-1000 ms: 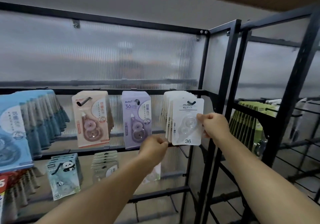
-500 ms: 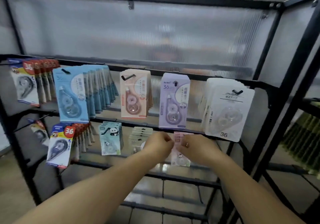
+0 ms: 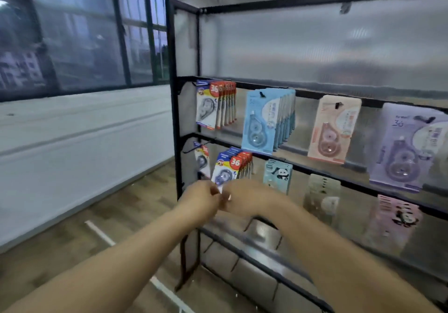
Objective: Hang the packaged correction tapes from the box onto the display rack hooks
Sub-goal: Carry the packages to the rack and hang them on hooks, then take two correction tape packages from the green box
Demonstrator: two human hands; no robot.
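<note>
Packaged correction tapes hang in rows on the black display rack (image 3: pixel 173 118). The upper bar carries red-and-blue packs (image 3: pixel 206 109), light blue packs (image 3: pixel 259 123), a peach pack (image 3: pixel 332 130) and a purple pack (image 3: pixel 404 147). Lower hooks carry another red-and-blue stack (image 3: pixel 226 169), a teal panda pack (image 3: pixel 277 174), pale packs (image 3: pixel 320 194) and a pink panda pack (image 3: pixel 395 215). My left hand (image 3: pixel 201 198) and right hand (image 3: pixel 249 198) meet with curled fingers just below the lower red-and-blue stack. No pack shows in either hand. The box is out of view.
A single pack (image 3: pixel 201 161) hangs on the leftmost lower hook. Bare hooks stick out on the rack's bottom rows (image 3: pixel 249 225). Left of the rack are a white wall (image 3: pixel 72 155), windows above it and wooden floor (image 3: pixel 72 240) with a white line.
My view has swung left along the rack. My right hand let go of the white pack on the right-hand hook, and both hands came together and moved left to the lower red-and-blue stack.
</note>
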